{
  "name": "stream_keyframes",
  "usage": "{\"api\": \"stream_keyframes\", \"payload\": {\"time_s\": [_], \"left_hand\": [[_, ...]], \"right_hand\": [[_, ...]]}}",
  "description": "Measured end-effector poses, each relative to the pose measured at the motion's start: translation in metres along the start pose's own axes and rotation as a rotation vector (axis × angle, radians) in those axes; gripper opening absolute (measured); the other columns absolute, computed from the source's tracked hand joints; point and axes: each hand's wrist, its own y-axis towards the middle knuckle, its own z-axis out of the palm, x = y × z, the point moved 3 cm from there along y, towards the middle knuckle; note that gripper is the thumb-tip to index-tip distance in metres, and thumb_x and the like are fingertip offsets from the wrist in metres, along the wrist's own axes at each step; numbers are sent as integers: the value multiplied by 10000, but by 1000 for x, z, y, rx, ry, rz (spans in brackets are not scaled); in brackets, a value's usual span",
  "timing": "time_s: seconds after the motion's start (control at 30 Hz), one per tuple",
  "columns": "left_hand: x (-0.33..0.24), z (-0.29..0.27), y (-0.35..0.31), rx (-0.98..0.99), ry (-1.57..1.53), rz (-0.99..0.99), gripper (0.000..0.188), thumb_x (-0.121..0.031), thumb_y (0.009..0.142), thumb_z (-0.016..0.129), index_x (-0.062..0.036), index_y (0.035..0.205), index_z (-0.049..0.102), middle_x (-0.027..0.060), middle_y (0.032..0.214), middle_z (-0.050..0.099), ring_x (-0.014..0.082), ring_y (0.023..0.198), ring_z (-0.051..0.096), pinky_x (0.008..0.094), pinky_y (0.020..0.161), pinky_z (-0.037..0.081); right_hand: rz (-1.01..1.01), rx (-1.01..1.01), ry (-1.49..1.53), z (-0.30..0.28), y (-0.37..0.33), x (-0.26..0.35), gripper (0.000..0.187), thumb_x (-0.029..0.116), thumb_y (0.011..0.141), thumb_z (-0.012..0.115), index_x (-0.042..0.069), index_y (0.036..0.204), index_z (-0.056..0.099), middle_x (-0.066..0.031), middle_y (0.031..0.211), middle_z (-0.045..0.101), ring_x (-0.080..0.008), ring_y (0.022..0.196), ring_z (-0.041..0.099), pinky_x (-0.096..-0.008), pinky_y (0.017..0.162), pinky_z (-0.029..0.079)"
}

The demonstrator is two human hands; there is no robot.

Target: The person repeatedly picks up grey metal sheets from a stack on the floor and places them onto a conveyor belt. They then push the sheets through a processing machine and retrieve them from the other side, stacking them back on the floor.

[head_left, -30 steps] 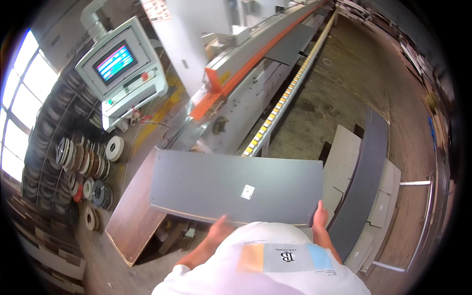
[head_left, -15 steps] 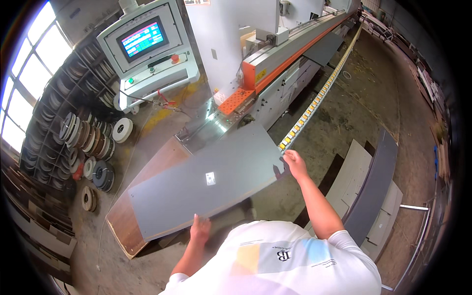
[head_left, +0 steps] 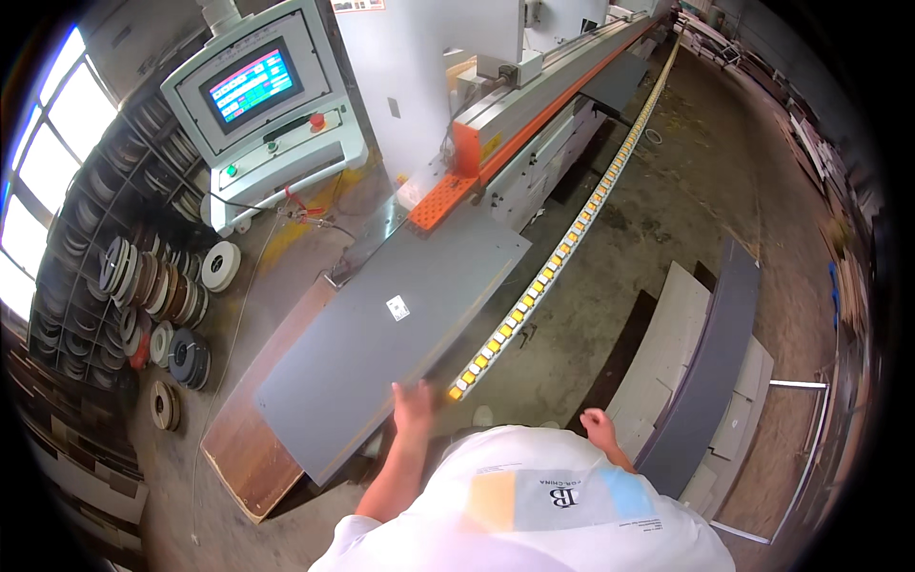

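Observation:
A long grey panel (head_left: 400, 329) with a small white label lies flat, its far end against the machine's orange guide plate (head_left: 441, 202). At the panel's near long edge is my left hand (head_left: 413, 410), fingers stretched out and not wrapped round the board. Lower right, close to my body, my right hand (head_left: 599, 427) hangs in the air with curled fingers and nothing visible in it. Under the panel's near end sits a brown wooden board (head_left: 250, 448).
A roller rail (head_left: 534, 294) with yellow and white rollers runs away along the machine (head_left: 562, 86). A control console (head_left: 257, 95) with a lit screen stands at upper left. Edge-band rolls (head_left: 189, 357) crowd the left. Grey panels (head_left: 710, 353) are stacked on the right.
The panel has turned and slid in against the machine, away from the rail. My right hand has let go of its corner and drawn back to my side. My left hand has moved right along the edge.

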Motion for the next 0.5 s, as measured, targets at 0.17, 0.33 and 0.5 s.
{"api": "stream_keyframes", "payload": {"time_s": [0.17, 0.33, 0.5], "left_hand": [[10, 22, -1, 9, -69, -19, 580, -497, 1005, 576, -85, 1394, 449, 149, 1398, 509, 306, 1259, 534, 414, 1058, 496], [16, 23, 3, 31, -52, -57, 643, -510, 1019, 543, -36, 1430, 404, 172, 1449, 483, 304, 1301, 505, 423, 1090, 475], [17, 27, -5, 51, -9, -35, 733, -508, 1019, 540, 6, 1494, 323, 197, 1526, 420, 308, 1366, 460, 405, 1128, 448]], "right_hand": [[129, -10, 61, -27, -49, -21, 279, 268, 888, 746, 49, 1057, 713, -85, 932, 733, -176, 866, 679, -329, 792, 537], [299, 22, 30, -14, -62, -83, 284, 298, 906, 737, 46, 1036, 725, -71, 940, 736, -161, 884, 680, -306, 813, 535], [352, 159, 247, -7, -57, -17, 259, 280, 931, 721, 49, 1047, 719, -48, 948, 723, -137, 873, 652, -301, 792, 533]]}}
